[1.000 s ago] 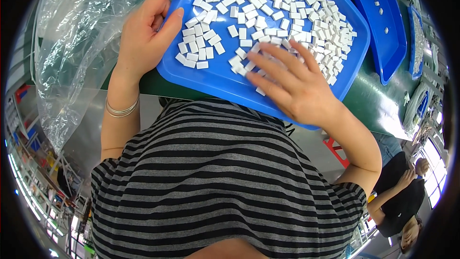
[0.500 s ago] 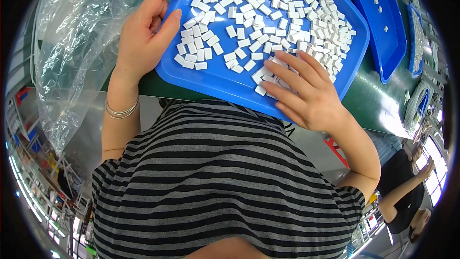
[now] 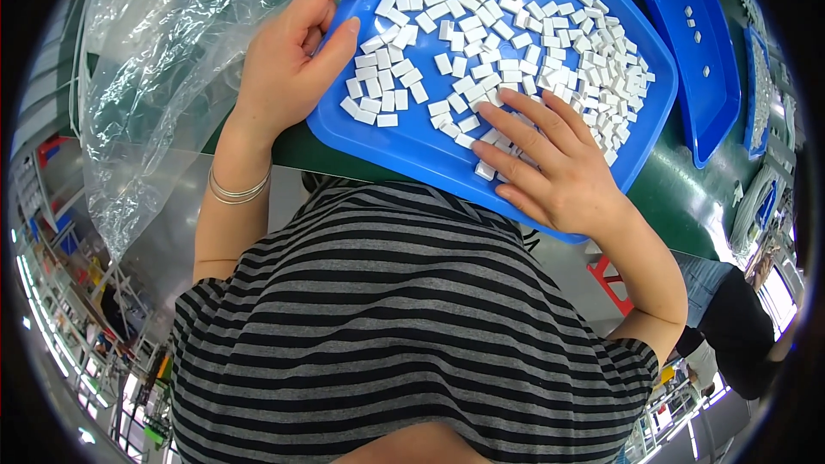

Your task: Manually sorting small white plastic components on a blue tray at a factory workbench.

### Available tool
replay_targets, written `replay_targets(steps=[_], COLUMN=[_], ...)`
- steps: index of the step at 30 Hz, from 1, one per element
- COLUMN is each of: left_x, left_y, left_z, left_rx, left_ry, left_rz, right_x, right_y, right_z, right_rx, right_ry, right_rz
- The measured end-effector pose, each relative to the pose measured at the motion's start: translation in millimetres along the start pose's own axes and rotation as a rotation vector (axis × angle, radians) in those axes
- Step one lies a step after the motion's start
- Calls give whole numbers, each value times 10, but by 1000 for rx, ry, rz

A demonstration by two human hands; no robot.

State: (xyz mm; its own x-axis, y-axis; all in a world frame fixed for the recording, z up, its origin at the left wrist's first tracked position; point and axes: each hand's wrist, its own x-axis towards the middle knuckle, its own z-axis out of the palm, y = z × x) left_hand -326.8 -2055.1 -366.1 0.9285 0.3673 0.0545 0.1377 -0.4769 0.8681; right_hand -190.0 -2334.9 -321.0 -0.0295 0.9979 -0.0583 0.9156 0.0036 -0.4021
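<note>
The right hand [image 3: 554,167] lies flat with fingers spread on the white tiles [image 3: 516,43] in the near right part of the blue tray [image 3: 412,150], palm down, fingertips pointing toward the tray's middle and covering a few pieces near the front edge. It pinches nothing. The left hand [image 3: 288,64] curls around the tray's left edge, thumb lying over the rim among the tiles and index finger stretched along the far side of the corner; its fingers are loosely open, bracing the tray, not picking anything up. A pair of thin bangles [image 3: 239,191] sits on that wrist.

The tiles lie directly under and ahead of the right hand, spreading away from it toward the tray's far right corner, where they are densest; near the left hand they stand in short tidy rows. The right hand is the nearer one to the loose heap. The tray's long axis runs from near left to far right across the green desk [image 3: 679,198], overhanging its near edge.

Left of the tray lies a crumpled clear plastic bag [image 3: 155,60]. To the right sits a second blue tray [image 3: 687,77] with only a few scattered tiles.
</note>
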Motion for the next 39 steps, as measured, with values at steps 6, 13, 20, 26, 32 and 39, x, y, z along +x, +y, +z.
replay_targets(steps=[6, 13, 20, 26, 32, 39], left_x=[5, 5, -7, 7, 20, 31], left_y=[21, 12, 10, 23, -31, 16], left_z=[-3, -16, -18, 0, 35, 2], left_rx=[13, 14, 38, -16, -18, 37], left_ry=[-6, -15, -11, -24, 51, -2], left_rz=[-15, -1, -24, -16, 55, 7], right_x=[-7, -37, 206, 394, 213, -68], right_y=[6, 7, 8, 21, 201, 335], right_z=[-21, -8, 52, 52, -167, -282], right_rx=[-3, 1, 0, 24, 15, -163], right_ry=[-36, -35, -15, 52, 182, 166], right_rz=[3, 17, -51, -109, 4, 156])
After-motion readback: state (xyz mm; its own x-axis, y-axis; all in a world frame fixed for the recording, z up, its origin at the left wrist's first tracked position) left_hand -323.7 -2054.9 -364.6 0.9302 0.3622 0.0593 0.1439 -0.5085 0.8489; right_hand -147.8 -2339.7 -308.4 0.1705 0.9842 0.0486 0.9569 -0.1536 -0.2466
